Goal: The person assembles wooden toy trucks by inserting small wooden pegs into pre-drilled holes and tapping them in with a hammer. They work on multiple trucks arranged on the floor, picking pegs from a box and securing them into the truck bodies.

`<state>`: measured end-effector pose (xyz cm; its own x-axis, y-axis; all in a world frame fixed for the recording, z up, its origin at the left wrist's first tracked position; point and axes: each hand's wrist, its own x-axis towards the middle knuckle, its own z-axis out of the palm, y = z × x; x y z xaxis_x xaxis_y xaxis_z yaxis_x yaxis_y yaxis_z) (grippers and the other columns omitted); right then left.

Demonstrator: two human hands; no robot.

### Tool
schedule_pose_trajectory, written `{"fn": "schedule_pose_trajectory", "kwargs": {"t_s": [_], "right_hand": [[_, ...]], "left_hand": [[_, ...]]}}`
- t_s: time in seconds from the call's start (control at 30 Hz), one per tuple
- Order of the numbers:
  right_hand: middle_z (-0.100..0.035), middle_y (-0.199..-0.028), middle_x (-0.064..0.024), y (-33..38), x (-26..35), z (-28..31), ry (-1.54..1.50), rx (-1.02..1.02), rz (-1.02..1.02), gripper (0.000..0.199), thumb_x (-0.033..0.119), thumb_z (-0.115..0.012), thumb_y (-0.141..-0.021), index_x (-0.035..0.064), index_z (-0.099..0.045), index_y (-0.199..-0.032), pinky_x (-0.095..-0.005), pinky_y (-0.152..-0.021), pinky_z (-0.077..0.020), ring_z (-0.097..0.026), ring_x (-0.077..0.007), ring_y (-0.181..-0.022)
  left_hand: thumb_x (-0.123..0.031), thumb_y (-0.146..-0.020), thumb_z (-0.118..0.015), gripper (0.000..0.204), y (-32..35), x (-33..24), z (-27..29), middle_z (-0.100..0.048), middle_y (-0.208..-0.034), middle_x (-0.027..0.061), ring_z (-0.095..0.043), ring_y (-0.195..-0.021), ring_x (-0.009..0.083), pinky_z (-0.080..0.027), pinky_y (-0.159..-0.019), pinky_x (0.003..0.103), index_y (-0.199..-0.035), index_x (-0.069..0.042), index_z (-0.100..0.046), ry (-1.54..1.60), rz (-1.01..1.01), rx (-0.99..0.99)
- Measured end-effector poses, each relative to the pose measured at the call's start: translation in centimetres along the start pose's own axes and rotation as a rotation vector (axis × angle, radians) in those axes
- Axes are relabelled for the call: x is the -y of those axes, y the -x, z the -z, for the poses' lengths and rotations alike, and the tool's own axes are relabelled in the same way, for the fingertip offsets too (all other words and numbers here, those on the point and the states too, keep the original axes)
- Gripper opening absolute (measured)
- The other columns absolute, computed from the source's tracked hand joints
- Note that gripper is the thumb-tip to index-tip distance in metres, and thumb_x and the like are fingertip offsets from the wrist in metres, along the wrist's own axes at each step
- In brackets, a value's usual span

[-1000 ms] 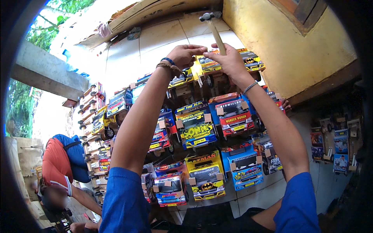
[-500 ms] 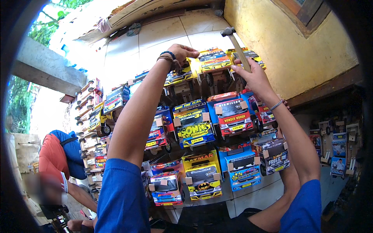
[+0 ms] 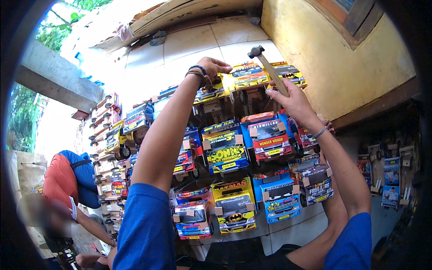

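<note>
Hammer (image 3: 269, 68): dark metal head on a pale wooden handle, tilted, head up near the white tiled wall (image 3: 198, 45).
Right hand (image 3: 292, 100): fingers closed around the handle's lower part.
Left hand (image 3: 215, 66): fingers pinched narrowly on the top edge of a yellow toy truck (image 3: 248, 75), boxy and glossy, in the highest row.
Trucks below: bright printed cardboard, hanging in rows.

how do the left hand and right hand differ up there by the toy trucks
The right hand grips a hammer by its wooden handle; the left hand holds no tool and pinches the top of a yellow toy truck. The left wrist wears thick dark bands, the right a thin bracelet. Both are raised to the top row.
</note>
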<state>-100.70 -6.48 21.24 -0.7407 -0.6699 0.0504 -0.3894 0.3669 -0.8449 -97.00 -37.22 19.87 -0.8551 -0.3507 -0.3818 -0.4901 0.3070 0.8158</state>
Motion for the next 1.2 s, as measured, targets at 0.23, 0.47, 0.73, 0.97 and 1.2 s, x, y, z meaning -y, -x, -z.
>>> {"fn": "schedule_pose_trajectory", "kwargs": {"t_s": [0.23, 0.47, 0.73, 0.97, 1.2], "right_hand": [[-0.067, -0.097, -0.0202, -0.5, 1.3, -0.1, 0.229, -0.037, 0.191, 0.049, 0.028, -0.053, -0.1, 0.0163, -0.044, -0.146, -0.0415, -0.078, -0.0515, -0.066, -0.0303, -0.086], [-0.057, -0.071, -0.0173, -0.6, 2.5, 0.0, 0.518, -0.094, 0.378, 0.059, 0.016, -0.054, -0.099, 0.0338, -0.035, -0.151, -0.0438, -0.062, -0.048, -0.059, -0.0288, -0.061], [-0.054, -0.064, -0.0135, -1.2, 0.5, 0.3, 0.713, -0.098, 0.445, 0.066, 0.015, -0.052, -0.099, 0.0367, -0.024, -0.154, -0.0453, -0.054, -0.0495, -0.057, -0.0289, -0.055], [-0.052, -0.062, -0.0108, -1.3, 0.5, 0.1, 0.592, -0.166, 0.559, 0.066, 0.015, -0.053, -0.099, 0.0368, -0.024, -0.155, -0.043, -0.051, -0.0501, -0.055, -0.0258, -0.05], [-0.056, -0.064, -0.0129, -1.1, 0.0, 0.0, 0.786, -0.057, 0.51, 0.067, 0.017, -0.054, -0.098, 0.0365, -0.024, -0.155, -0.0441, -0.051, -0.0521, -0.059, -0.0267, -0.052]], "left_hand": [[-0.032, -0.074, -0.087, 0.044, -0.5, 0.3, -0.2, -0.074, -0.094, 0.0073, -0.065, -0.081, 0.0138, -0.053, -0.074, 0.03, -0.107, -0.005, -0.075, -0.026, -0.022, -0.023], [-0.031, -0.074, -0.087, 0.042, -0.5, 0.5, -0.3, -0.074, -0.093, 0.008, -0.065, -0.08, 0.015, -0.053, -0.075, 0.031, -0.104, -0.005, -0.076, 0.002, -0.026, -0.031], [-0.032, -0.075, -0.086, 0.039, -0.7, 0.3, -0.4, -0.074, -0.094, 0.0071, -0.064, -0.081, 0.0141, -0.053, -0.075, 0.03, -0.104, -0.008, -0.077, -0.094, -0.058, -0.057], [-0.033, -0.075, -0.086, 0.04, -0.7, 0.6, -0.5, -0.074, -0.092, 0.0066, -0.063, -0.079, 0.0141, -0.052, -0.074, 0.031, -0.105, -0.008, -0.076, -0.059, -0.059, -0.04], [-0.036, -0.075, -0.085, 0.041, -0.4, 0.0, -0.5, -0.074, -0.094, 0.0069, -0.065, -0.08, 0.0151, -0.052, -0.074, 0.032, -0.105, -0.009, -0.076, -0.123, -0.055, -0.06]]}}
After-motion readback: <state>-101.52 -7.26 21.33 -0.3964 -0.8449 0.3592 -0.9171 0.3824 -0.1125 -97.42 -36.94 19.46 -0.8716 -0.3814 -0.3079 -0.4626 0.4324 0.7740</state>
